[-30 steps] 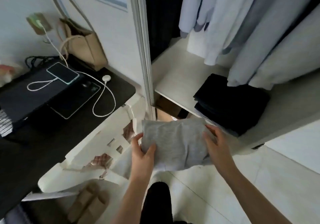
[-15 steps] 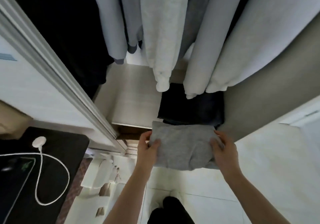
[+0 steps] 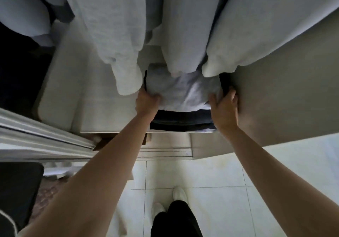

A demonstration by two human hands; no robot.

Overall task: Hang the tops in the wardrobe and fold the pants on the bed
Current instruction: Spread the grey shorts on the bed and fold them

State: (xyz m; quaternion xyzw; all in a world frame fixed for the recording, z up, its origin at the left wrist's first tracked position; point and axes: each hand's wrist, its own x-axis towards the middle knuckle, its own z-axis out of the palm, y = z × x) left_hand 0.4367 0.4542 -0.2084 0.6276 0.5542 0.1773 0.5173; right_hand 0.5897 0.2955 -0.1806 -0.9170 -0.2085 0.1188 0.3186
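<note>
Folded grey pants [image 3: 180,91] lie on top of a stack of dark folded clothes [image 3: 181,120] on the wardrobe shelf [image 3: 102,104]. My left hand [image 3: 147,100] grips the left edge of the grey pants, thumb on top. At the right edge my right hand [image 3: 223,106] holds the pants with the thumb on the fabric and the fingers spread along the side, close to the wardrobe side wall [image 3: 278,99]. Several light tops [image 3: 113,35] hang above the shelf, and their hems cover the back of the grey pants.
The sliding door frame [image 3: 45,141] runs across the lower left. A black table corner [image 3: 18,181] sits at the left edge. Below is white tiled floor [image 3: 211,181], with my shoes [image 3: 178,194] and dark trouser legs.
I have stepped up to the wardrobe. Both hands carried the folded grey pants forward and set them on the dark stack on the shelf, under the hanging tops.
</note>
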